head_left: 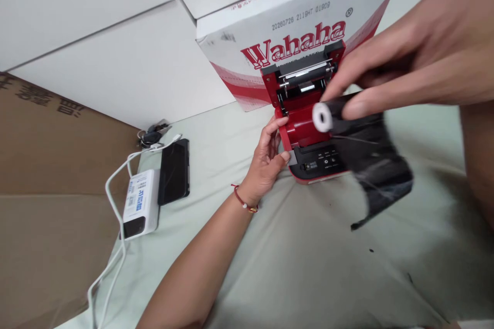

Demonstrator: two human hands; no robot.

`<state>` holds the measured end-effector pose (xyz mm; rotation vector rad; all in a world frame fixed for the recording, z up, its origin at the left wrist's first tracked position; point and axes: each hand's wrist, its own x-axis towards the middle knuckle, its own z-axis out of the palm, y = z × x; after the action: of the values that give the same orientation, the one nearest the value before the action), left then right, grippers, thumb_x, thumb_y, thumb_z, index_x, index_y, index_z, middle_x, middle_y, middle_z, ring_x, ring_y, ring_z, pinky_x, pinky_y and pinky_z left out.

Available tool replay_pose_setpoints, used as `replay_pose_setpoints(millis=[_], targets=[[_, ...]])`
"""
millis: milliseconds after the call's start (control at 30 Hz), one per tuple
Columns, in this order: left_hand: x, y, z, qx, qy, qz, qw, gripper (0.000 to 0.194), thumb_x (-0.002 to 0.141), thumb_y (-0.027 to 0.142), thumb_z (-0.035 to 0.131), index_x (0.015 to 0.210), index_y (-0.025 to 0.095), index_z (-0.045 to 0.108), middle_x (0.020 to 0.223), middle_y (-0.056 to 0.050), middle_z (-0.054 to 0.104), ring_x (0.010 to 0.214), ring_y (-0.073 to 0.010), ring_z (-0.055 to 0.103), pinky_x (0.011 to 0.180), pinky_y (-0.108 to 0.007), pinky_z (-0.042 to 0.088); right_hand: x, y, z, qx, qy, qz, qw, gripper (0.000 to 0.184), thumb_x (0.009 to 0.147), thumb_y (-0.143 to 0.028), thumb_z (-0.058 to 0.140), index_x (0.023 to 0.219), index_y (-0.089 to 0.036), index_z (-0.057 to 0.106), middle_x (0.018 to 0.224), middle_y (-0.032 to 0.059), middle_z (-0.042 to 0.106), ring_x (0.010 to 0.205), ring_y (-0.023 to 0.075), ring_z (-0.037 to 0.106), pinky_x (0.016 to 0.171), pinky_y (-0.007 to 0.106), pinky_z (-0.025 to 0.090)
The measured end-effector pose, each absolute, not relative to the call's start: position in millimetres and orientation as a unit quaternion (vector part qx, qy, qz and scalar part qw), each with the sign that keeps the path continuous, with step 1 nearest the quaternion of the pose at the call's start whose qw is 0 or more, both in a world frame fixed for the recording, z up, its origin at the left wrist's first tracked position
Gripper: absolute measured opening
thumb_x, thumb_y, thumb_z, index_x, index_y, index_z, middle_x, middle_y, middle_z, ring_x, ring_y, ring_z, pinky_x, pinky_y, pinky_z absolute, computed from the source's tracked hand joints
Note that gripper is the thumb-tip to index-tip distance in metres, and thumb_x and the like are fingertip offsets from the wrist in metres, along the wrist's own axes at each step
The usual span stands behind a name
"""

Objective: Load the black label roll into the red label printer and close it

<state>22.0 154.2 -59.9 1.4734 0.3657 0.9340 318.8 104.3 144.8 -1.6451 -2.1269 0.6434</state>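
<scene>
A small red and black printer (314, 162) lies on the pale green cloth with its lid (309, 74) raised, showing a black roller and a glossy red hollow. Along its left side my left hand (268, 151) grips the body, thumb at the front corner and fingers by the hinge. My right hand (401, 67) pinches a roll of black film (370, 149) with a white core above the printer's right part. The film's loose end hangs down and curls to the right. Part of the printer is hidden behind the roll and hand.
A white and red Wahaha carton (285, 31) stands right behind the printer. On the left are a black phone (174, 172), a white power bank (141, 203) with a white cable (111, 195), keys (150, 136) and a brown cardboard box (57, 190). White panels (127, 61) rise behind.
</scene>
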Motion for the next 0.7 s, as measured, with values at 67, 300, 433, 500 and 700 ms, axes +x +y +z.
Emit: replay_pose_setpoints(millis=[67, 300, 433, 500, 700], targets=[[22.8, 153.8, -58.6, 0.640, 0.163, 0.410, 0.629, 0.079, 0.096, 0.073, 0.084, 0.162, 0.037, 0.059, 0.179, -0.008, 0.056, 0.172, -0.0362, 0.051, 0.147, -0.060, 0.039, 292.0, 109.5, 132.6, -0.566, -0.771, 0.239, 0.168, 0.043, 0.096, -0.060, 0.079, 0.119, -0.026, 0.092, 0.077, -0.0004, 0.074, 0.063, 0.0108, 0.057, 0.064, 0.032, 0.038], [23.5, 154.9, -59.4, 0.645, 0.143, 0.409, 0.629, 0.078, 0.097, 0.070, 0.085, 0.163, 0.040, 0.057, 0.183, -0.007, 0.050, 0.177, -0.0367, 0.044, 0.150, -0.062, 0.031, 252.8, 125.5, 98.8, -0.548, -0.793, 0.245, 0.101, 0.031, 0.099, -0.041, 0.071, 0.118, -0.028, 0.093, 0.104, 0.0000, 0.086, 0.087, 0.0155, 0.070, 0.081, 0.030, 0.044], [23.3, 154.6, -59.6, 0.656, 0.143, 0.401, 0.623, 0.075, 0.101, 0.070, 0.080, 0.165, 0.041, 0.053, 0.188, -0.007, 0.044, 0.179, -0.0374, 0.041, 0.150, -0.063, 0.031, 264.7, 126.7, 100.7, -0.551, -0.793, 0.242, 0.089, 0.028, 0.099, -0.045, 0.074, 0.112, -0.029, 0.092, 0.094, -0.0010, 0.084, 0.080, 0.0147, 0.067, 0.077, 0.031, 0.041], [23.3, 154.4, -59.3, 0.656, 0.138, 0.401, 0.624, 0.075, 0.101, 0.070, 0.080, 0.165, 0.041, 0.053, 0.189, -0.007, 0.042, 0.180, -0.0378, 0.041, 0.150, -0.063, 0.032, 267.1, 126.6, 102.3, -0.569, -0.785, 0.236, 0.069, 0.029, 0.101, -0.047, 0.073, 0.113, -0.029, 0.092, 0.091, -0.0003, 0.082, 0.079, 0.0152, 0.066, 0.077, 0.032, 0.041], [22.6, 154.8, -59.5, 0.663, 0.140, 0.401, 0.617, 0.072, 0.103, 0.069, 0.078, 0.166, 0.043, 0.053, 0.190, -0.005, 0.041, 0.181, -0.0380, 0.040, 0.149, -0.063, 0.034, 249.1, 125.5, 103.0, -0.637, -0.756, 0.142, -0.050, 0.027, 0.100, -0.045, 0.074, 0.113, -0.030, 0.092, 0.094, 0.0042, 0.082, 0.085, 0.0226, 0.068, 0.080, 0.035, 0.042]])
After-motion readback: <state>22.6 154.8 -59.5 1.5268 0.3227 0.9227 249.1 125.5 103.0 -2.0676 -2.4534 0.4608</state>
